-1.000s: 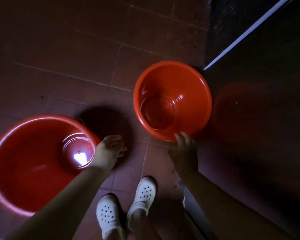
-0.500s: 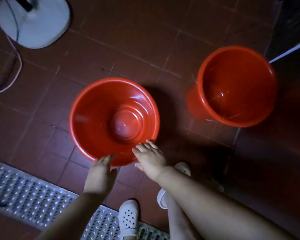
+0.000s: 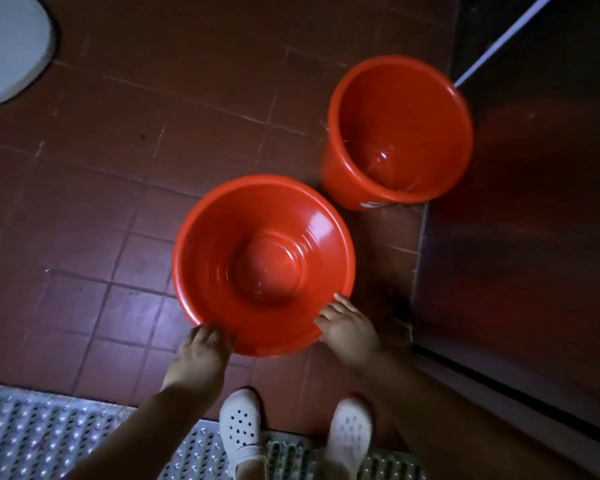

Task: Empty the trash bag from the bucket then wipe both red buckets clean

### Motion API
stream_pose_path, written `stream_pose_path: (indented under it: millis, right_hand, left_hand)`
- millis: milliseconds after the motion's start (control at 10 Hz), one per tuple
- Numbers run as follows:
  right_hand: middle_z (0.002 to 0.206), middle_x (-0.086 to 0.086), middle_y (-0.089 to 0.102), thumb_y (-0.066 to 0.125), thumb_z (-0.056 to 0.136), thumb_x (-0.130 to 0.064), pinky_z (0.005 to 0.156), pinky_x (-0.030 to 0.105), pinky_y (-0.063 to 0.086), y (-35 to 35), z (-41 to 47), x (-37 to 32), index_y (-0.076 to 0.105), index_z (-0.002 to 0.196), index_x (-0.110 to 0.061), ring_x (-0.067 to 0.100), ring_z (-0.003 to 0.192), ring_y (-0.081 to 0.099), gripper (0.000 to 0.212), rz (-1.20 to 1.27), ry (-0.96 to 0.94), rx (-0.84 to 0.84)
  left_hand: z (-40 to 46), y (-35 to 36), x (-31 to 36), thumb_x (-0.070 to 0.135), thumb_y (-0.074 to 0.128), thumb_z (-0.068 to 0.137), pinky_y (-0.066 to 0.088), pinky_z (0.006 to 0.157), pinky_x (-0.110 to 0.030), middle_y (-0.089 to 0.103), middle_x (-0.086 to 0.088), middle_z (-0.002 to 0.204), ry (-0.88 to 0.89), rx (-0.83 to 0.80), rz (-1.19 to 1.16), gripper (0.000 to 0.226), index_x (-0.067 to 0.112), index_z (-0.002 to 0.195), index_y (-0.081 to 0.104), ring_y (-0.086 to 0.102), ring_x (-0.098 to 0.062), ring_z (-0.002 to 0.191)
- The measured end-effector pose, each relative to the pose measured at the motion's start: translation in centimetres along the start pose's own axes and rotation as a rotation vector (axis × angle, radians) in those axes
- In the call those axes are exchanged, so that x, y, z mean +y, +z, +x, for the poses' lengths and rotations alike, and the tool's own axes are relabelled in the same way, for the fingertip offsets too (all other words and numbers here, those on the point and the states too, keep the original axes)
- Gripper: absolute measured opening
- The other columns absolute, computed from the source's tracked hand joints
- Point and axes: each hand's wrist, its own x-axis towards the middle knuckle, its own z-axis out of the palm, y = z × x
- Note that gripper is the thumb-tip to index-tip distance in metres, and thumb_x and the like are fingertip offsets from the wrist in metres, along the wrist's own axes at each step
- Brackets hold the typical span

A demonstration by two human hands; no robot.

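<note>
Near bucket: a wide red bucket point(image 3: 264, 265) stands mouth-up on the floor point(image 3: 125, 161) at the centre of the view, just ahead of the person's feet, its glossy inside catching the light.
Far bucket: a second red bucket point(image 3: 399, 133) stands beyond and to the right, close to the first but not clearly touching it, up against a dark wall point(image 3: 520, 237); a pale label shows low on its outer side.
Left hand: the left hand point(image 3: 201, 351) meets the near rim of the wide bucket at lower left, fingers curled over the edge, the grip clamped on the rim.
Right hand: the right hand point(image 3: 347, 327) takes the same rim at lower right, fingers bent against the edge, the grip likewise closed on the rim.
Floor: dark red tiles with pale joints, dimly lit.
Foreground: two white perforated clogs point(image 3: 241, 424) stand at the edge of a studded metal grate point(image 3: 49, 434) along the bottom.
Top left: part of a pale rounded object point(image 3: 7, 46), cut off by the frame.
</note>
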Motion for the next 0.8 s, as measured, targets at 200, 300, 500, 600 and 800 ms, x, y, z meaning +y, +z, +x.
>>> stream_pose_path:
  millis: [200, 300, 500, 600, 800]
  right_hand:
    - [0.065, -0.004, 0.064, 0.046, 0.070, -0.014, 0.093, 0.037, 0.050, 4.1, -7.8, 6.2, 0.068, 0.061, -0.018, 0.014, 0.071, 0.067, 0.024, 0.054, 0.149, 0.028]
    - [0.068, 0.001, 0.067, 0.067, 0.064, -0.004, 0.089, 0.042, 0.053, 5.2, -10.4, 9.0, 0.070, 0.064, -0.012, 0.018, 0.075, 0.069, 0.009, 0.098, 0.239, 0.113]
    - [0.124, 0.009, 0.061, 0.062, 0.086, -0.013, 0.111, 0.038, 0.033, 7.9, -12.9, 11.6, 0.067, 0.112, -0.009, 0.025, 0.126, 0.049, 0.027, 0.212, 0.379, -0.070]
    - [0.146, 0.002, 0.040, 0.030, 0.099, -0.018, 0.118, 0.032, 0.011, 9.0, -13.3, 11.6, 0.049, 0.133, -0.014, 0.019, 0.143, 0.020, 0.039, 0.200, 0.398, -0.160]
    - [0.139, 0.002, 0.043, 0.033, 0.097, -0.019, 0.108, 0.031, 0.021, 6.4, -13.2, 9.4, 0.052, 0.126, -0.020, 0.021, 0.135, 0.028, 0.035, 0.269, 0.522, -0.157]
  left_hand:
    - [2.6, 3.0, 7.8, 0.014, 0.036, 0.092, 0.018, 0.117, -0.034, 0.016, 0.004, 0.156, 0.076, -0.131, 0.013, 0.061, 0.032, 0.147, 0.020, 0.009, -0.021, 0.144]
    - [3.7, 3.0, 11.8, 0.018, 0.069, 0.073, 0.038, 0.106, -0.033, 0.046, -0.005, 0.142, 0.149, -0.093, -0.010, 0.064, 0.022, 0.135, 0.050, 0.040, -0.026, 0.133]
    - [4.8, 3.0, 16.6, 0.025, 0.090, 0.010, 0.057, 0.058, -0.031, 0.074, 0.001, 0.078, 0.296, 0.066, 0.159, 0.063, 0.021, 0.072, 0.078, 0.072, -0.019, 0.072]
    - [4.7, 3.2, 17.4, 0.023, 0.092, 0.025, 0.056, 0.072, -0.034, 0.074, -0.007, 0.092, 0.237, 0.019, 0.152, 0.065, 0.015, 0.088, 0.077, 0.071, -0.024, 0.087]
    - [3.2, 2.7, 17.6, 0.016, 0.036, 0.095, 0.002, 0.118, -0.037, 0.013, -0.002, 0.158, 0.176, -0.141, 0.138, 0.059, 0.022, 0.150, 0.015, 0.006, -0.020, 0.145]
